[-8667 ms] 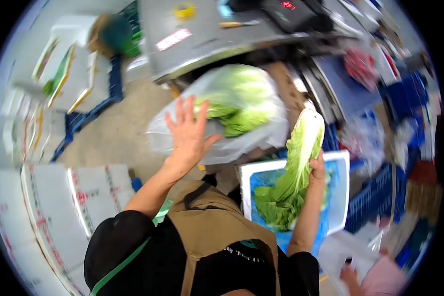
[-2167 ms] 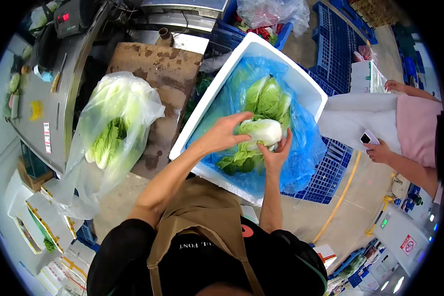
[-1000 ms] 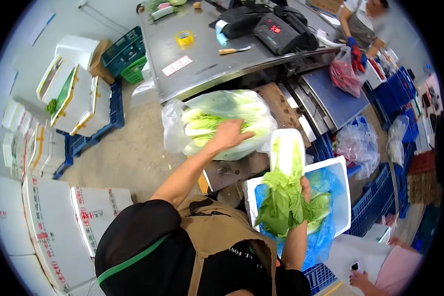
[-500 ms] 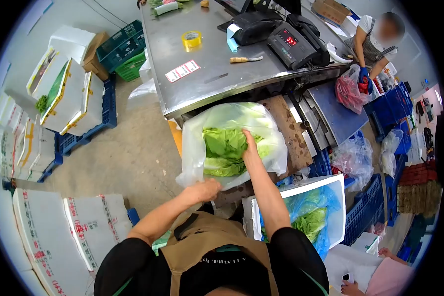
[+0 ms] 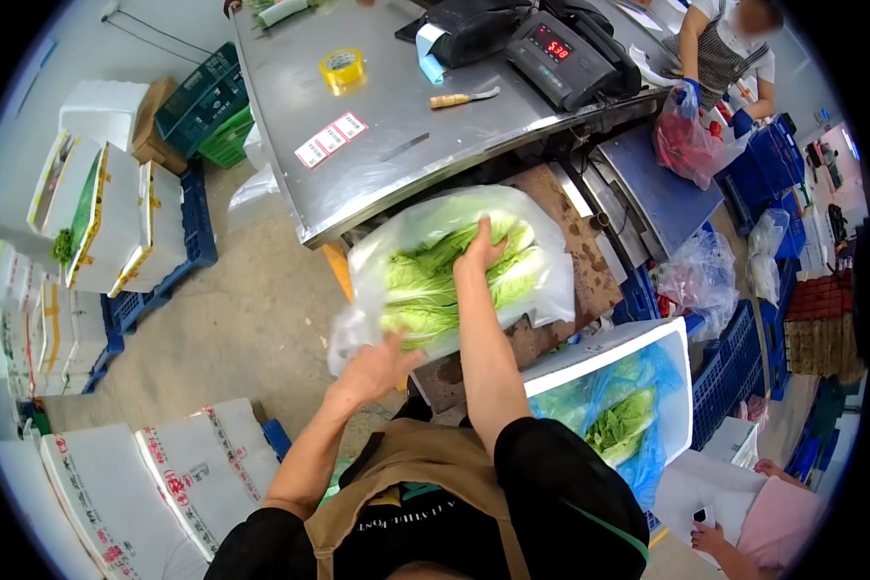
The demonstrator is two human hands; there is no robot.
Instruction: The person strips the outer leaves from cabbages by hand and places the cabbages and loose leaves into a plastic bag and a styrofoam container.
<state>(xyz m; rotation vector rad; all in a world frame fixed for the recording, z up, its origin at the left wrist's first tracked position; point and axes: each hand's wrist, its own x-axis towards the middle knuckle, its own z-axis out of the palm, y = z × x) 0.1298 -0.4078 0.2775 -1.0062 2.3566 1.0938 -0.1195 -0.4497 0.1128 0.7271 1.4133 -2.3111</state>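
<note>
A clear plastic bag point(image 5: 554, 253) holding several Chinese cabbages point(image 5: 425, 307) lies with its mouth spread on a stained brown board point(image 5: 590, 275). My right hand point(image 5: 479, 249) reaches into it and rests against the cabbages, its thumb apart and its fingers stretched over the leaves. My left hand point(image 5: 375, 371) is at the bag's near edge, smeared by motion; whether it grips the plastic cannot be made out. To the right, a white foam box point(image 5: 679, 411) lined with blue plastic point(image 5: 652, 367) contains a cabbage point(image 5: 621, 426).
A steel table point(image 5: 387, 126) ahead bears a scale point(image 5: 561, 58), yellow tape point(image 5: 342, 68), labels point(image 5: 331, 139) and a wooden-handled knife point(image 5: 462, 99). White boxes point(image 5: 106, 493) stand left. One person point(image 5: 720, 53) handles a red bag point(image 5: 684, 145); another point(image 5: 768, 522) holds a phone.
The cabbage earlier held in my right hand is now in the bag. My right hand has shifted up over the cabbages, and my left hand has moved slightly left. The scale's reading differs.
</note>
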